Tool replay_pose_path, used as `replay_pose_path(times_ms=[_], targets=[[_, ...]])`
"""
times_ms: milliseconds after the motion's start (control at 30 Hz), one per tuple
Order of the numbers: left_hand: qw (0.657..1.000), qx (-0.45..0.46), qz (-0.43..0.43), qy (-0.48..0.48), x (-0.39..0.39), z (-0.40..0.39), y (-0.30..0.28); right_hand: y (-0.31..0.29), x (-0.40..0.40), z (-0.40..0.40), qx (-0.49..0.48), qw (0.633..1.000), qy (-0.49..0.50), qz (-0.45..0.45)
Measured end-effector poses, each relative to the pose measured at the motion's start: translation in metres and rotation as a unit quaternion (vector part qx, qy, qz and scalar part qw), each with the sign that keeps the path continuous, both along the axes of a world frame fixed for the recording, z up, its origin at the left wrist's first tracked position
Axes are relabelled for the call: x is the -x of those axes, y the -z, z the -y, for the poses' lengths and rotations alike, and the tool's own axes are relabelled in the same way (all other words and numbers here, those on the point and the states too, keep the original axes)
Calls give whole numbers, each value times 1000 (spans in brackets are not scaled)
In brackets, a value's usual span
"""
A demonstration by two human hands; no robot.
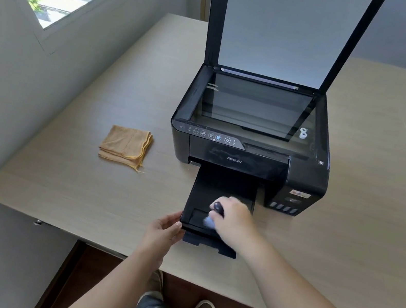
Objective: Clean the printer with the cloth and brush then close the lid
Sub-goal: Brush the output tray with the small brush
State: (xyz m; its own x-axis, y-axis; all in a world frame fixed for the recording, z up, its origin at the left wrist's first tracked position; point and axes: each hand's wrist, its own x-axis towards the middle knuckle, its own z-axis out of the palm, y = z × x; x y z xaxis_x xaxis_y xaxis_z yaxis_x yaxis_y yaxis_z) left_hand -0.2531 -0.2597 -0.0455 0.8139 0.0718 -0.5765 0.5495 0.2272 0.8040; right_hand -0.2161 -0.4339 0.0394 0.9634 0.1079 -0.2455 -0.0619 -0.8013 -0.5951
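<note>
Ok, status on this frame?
Right hand brushing output tray with brush; left hand steadying tray edge. Cloth idle. Lid up.

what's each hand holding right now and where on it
The right hand grips a brush by its dark handle, pale bristles down on the printer's output tray. The left hand steadies that tray at its front left corner.

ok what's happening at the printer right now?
A person is brushing the printer's pulled-out output tray. The right hand grips a small dark-handled brush, bristles on the tray near its front edge, while the left hand steadies the tray's front left corner. The orange cloth lies folded on the desk, untouched. The scanner lid stands open.
</note>
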Motion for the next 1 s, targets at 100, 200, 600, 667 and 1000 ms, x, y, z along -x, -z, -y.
replay_pose_path(times_ms=[100,200,600,667,1000], targets=[[1000,-6,4,2,0,1,-2,16,0,-19,-51,999,15,0],[1000,-15,10,9,1,0,0,15,0,-29,-112,993,-14,-39],[999,-24,30,32,2,-3,-3,5,9,-17,-168,975,-38,-139],[998,-17,35,41,1,-5,-1,-8,16,-9,-221,951,-56,-207],[993,-45,12,109,-6,-23,2,-24,13,73,-217,946,158,-179]])
